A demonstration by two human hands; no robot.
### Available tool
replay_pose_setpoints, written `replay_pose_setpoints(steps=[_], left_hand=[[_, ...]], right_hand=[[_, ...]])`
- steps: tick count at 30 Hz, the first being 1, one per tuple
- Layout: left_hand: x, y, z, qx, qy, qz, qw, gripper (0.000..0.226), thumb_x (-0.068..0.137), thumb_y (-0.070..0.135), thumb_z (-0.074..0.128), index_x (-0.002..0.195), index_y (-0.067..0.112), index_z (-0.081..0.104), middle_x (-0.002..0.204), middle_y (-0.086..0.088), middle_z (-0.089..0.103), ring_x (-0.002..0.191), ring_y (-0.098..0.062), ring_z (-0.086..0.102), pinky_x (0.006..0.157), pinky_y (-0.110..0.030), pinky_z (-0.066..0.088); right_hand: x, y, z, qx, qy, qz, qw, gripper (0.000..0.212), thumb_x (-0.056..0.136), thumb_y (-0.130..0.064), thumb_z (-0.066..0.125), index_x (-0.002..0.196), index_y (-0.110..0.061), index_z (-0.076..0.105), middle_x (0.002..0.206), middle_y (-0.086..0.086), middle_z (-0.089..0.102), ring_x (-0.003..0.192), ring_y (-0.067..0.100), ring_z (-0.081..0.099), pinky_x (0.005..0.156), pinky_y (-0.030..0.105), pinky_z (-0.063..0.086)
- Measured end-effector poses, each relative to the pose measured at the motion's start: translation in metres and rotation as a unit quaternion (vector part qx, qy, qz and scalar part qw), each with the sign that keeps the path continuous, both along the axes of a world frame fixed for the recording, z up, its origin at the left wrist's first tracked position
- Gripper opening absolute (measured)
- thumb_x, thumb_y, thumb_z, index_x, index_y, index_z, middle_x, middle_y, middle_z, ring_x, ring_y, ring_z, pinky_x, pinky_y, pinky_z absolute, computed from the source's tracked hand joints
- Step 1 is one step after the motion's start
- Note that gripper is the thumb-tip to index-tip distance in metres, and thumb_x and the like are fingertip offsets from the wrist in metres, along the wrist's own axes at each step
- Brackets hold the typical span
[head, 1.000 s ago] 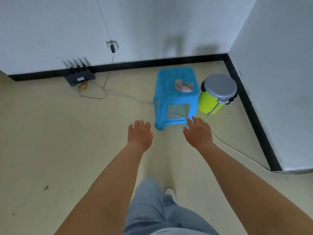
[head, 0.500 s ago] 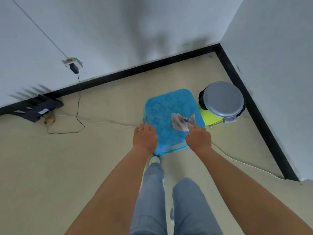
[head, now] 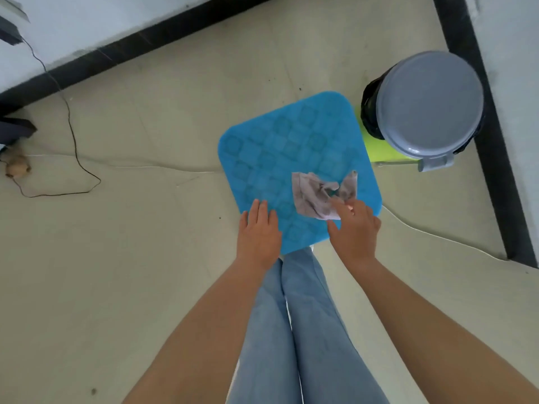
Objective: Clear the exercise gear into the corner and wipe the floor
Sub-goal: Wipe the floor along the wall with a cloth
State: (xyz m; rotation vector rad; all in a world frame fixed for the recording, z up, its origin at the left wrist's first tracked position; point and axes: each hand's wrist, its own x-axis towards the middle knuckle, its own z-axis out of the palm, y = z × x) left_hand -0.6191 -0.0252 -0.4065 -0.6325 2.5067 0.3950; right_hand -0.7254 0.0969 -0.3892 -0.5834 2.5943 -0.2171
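The crumpled wipe (head: 322,195) lies on the blue stool (head: 291,158), under the right hand's (head: 354,231) fingertips (head: 338,204); whether they pinch it yet I cannot tell. A second ago both hands hung short of the stool; now the person stands over it, so picking up the wipe looks like the step at hand. The left hand (head: 258,233) hovers flat, fingers together, over the near edge. Beyond the right fingers stands a lidded bin (head: 428,103), contents hidden.
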Motion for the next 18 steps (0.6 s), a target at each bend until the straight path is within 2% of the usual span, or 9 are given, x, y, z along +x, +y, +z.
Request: replay_pose_setpoints(steps=[2,4,5,8,10,12,14,16,18], left_hand=[[0.001,0.002,-0.006,-0.006,0.015,-0.011,1.000,0.028,0.060,0.029,0.069,0.077,0.008,0.075,0.095,-0.014,0.074,0.090,-0.029,0.073,0.067,-0.033,0.058],[-0.004,0.004,-0.005,0.016,0.019,0.012,1.000,0.038,0.069,0.031,0.044,0.077,0.010,0.075,0.094,-0.013,0.074,0.086,-0.029,0.072,0.065,-0.030,0.058],[-0.008,0.006,-0.005,0.024,0.031,0.029,0.999,0.043,0.070,0.032,0.040,0.078,0.010,0.075,0.092,-0.014,0.073,0.085,-0.030,0.070,0.063,-0.030,0.058],[-0.018,0.014,-0.004,0.055,0.061,0.079,0.993,0.044,0.070,0.034,0.041,0.077,0.009,0.075,0.083,-0.013,0.070,0.084,-0.027,0.058,0.057,-0.029,0.057],[-0.025,0.020,-0.003,0.076,0.065,0.102,0.990,0.039,0.069,0.034,0.046,0.077,0.009,0.076,0.081,-0.013,0.069,0.074,-0.031,0.066,0.058,-0.030,0.057],[-0.032,0.026,0.000,0.082,0.084,0.119,0.986,0.030,0.062,0.030,0.062,0.078,0.008,0.076,0.081,-0.015,0.068,0.070,-0.034,0.068,0.060,-0.032,0.057],[-0.040,0.031,0.002,0.100,0.113,0.133,0.979,0.034,0.054,0.027,0.069,0.081,0.007,0.076,0.084,-0.018,0.068,0.077,-0.035,0.066,0.064,-0.037,0.057],[-0.042,0.038,0.006,0.107,0.145,0.144,0.973,0.038,0.055,0.029,0.069,0.084,0.006,0.075,0.089,-0.020,0.068,0.089,-0.031,0.059,0.069,-0.040,0.056],[-0.044,0.047,0.014,0.119,0.173,0.173,0.962,0.042,0.065,0.034,0.062,0.092,0.004,0.074,0.098,-0.022,0.065,0.098,-0.032,0.056,0.078,-0.041,0.054]], right_hand=[[-0.006,0.004,-0.003,-0.003,0.027,0.023,0.999,0.025,0.058,-0.011,0.067,0.083,-0.008,0.074,0.070,0.013,0.063,0.062,0.034,0.065,0.060,0.042,0.051],[-0.013,0.008,-0.006,-0.005,0.028,0.040,0.999,0.017,0.063,-0.019,0.060,0.069,-0.011,0.074,0.064,0.010,0.061,0.058,0.031,0.064,0.057,0.039,0.051],[-0.016,0.009,-0.007,-0.006,0.016,0.045,0.999,0.018,0.064,-0.021,0.057,0.063,-0.012,0.073,0.062,0.009,0.061,0.057,0.031,0.063,0.057,0.038,0.050],[-0.025,0.010,-0.009,-0.026,-0.002,0.052,0.998,0.012,0.061,-0.016,0.062,0.054,-0.013,0.070,0.059,0.009,0.060,0.056,0.031,0.063,0.057,0.035,0.047],[-0.027,0.010,-0.007,-0.053,-0.002,0.040,0.998,0.005,0.056,-0.012,0.066,0.053,-0.012,0.070,0.059,0.010,0.061,0.057,0.032,0.063,0.060,0.031,0.039],[-0.028,0.012,-0.005,-0.080,-0.017,0.024,0.996,0.003,0.053,-0.010,0.068,0.054,-0.011,0.071,0.060,0.011,0.062,0.059,0.034,0.063,0.061,0.031,0.035],[-0.027,0.013,0.003,-0.107,-0.062,-0.035,0.992,0.005,0.060,-0.009,0.070,0.062,-0.006,0.074,0.067,0.015,0.064,0.068,0.038,0.063,0.063,0.034,0.039],[-0.028,0.014,0.018,-0.097,-0.126,-0.117,0.980,0.010,0.075,-0.008,0.070,0.080,-0.001,0.076,0.086,0.020,0.066,0.091,0.038,0.057,0.078,0.037,0.040],[-0.027,0.023,0.029,-0.105,-0.179,-0.153,0.966,0.015,0.082,-0.008,0.067,0.092,0.001,0.074,0.099,0.019,0.066,0.098,0.030,0.050,0.083,0.028,0.033]])
